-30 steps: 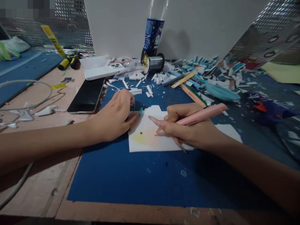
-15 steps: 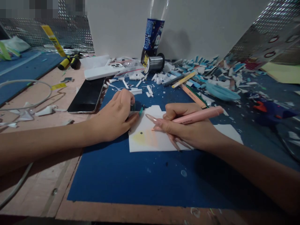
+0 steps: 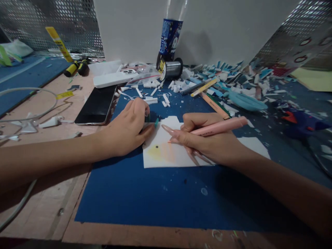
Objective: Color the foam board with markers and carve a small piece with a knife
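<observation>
A white sheet (image 3: 155, 162), cut to an uneven outline, lies on a blue board (image 3: 145, 197). Near its left end are a yellow patch, a small black dot and pale orange strokes. My right hand (image 3: 207, 138) is closed around a peach acrylic marker (image 3: 220, 127), its tip touching the sheet by the orange strokes. At the sheet's upper left edge rests my left hand (image 3: 131, 128), fingers curled and thumb against the edge. Teal shows at its thumb tip and fingers, seemingly nails. Its inner fingers are partly hidden.
Scraps (image 3: 246, 83) pile up behind the sheet, with a yellow cutter (image 3: 204, 88) among them. A wire spool (image 3: 173, 70) stands before a bottle (image 3: 169, 39). Phones (image 3: 96, 105) lie left. A dark blue glue gun (image 3: 302, 119) with a cord lies right.
The marker tip has shifted very slightly upward on the sheet, and the orange strokes look a little more distinct. My left hand stays nearly still.
</observation>
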`<move>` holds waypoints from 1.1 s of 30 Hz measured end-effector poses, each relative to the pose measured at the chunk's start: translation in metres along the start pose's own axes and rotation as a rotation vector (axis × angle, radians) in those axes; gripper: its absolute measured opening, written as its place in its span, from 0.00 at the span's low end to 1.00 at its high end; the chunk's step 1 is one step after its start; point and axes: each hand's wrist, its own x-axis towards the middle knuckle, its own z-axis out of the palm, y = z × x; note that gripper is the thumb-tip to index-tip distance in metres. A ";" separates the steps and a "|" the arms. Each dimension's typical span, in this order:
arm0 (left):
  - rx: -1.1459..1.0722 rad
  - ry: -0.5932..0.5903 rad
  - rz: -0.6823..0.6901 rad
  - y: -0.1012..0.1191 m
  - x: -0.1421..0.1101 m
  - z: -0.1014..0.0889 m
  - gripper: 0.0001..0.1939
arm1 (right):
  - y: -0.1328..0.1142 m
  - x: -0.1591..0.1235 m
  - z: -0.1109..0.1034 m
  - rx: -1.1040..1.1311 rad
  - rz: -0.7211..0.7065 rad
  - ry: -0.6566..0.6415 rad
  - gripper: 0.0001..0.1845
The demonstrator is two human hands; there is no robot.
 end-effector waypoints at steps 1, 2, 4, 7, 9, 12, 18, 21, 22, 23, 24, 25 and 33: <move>-0.001 0.000 -0.002 0.000 0.000 0.000 0.07 | 0.000 0.000 0.000 -0.005 -0.004 -0.003 0.25; -0.003 0.001 -0.004 0.000 0.000 0.000 0.07 | 0.000 0.000 0.000 -0.010 -0.007 -0.007 0.25; -0.004 0.000 -0.010 0.001 0.000 0.000 0.07 | 0.000 0.001 -0.001 -0.020 -0.013 -0.014 0.24; -0.001 0.000 -0.012 0.001 0.000 -0.001 0.06 | 0.001 0.001 -0.001 -0.039 -0.023 -0.017 0.24; -0.005 0.000 -0.008 0.000 0.000 -0.001 0.06 | 0.001 0.002 -0.001 -0.053 -0.025 -0.017 0.24; -0.008 0.002 -0.007 0.000 0.000 -0.001 0.06 | 0.000 0.001 -0.001 -0.052 -0.021 -0.020 0.24; -0.012 0.000 -0.013 0.001 0.001 -0.001 0.06 | 0.001 -0.001 -0.002 -0.015 0.006 -0.071 0.25; -0.024 0.009 -0.012 0.001 0.000 -0.001 0.06 | 0.002 -0.002 -0.003 0.002 0.051 -0.084 0.26; -0.026 0.009 -0.009 0.001 0.000 -0.001 0.05 | 0.002 -0.002 -0.003 0.006 0.063 -0.090 0.26; -0.026 0.006 -0.006 0.001 0.000 -0.001 0.05 | 0.002 -0.002 -0.003 0.007 0.070 -0.096 0.26; -0.025 0.007 -0.004 0.000 0.000 -0.001 0.06 | 0.002 -0.002 -0.003 0.009 0.069 -0.100 0.25; -0.023 0.007 -0.002 0.000 0.000 -0.001 0.06 | 0.001 -0.002 -0.003 0.009 0.066 -0.106 0.25; -0.014 0.011 0.016 -0.001 0.000 0.000 0.06 | 0.000 -0.001 -0.003 -0.011 -0.003 -0.113 0.26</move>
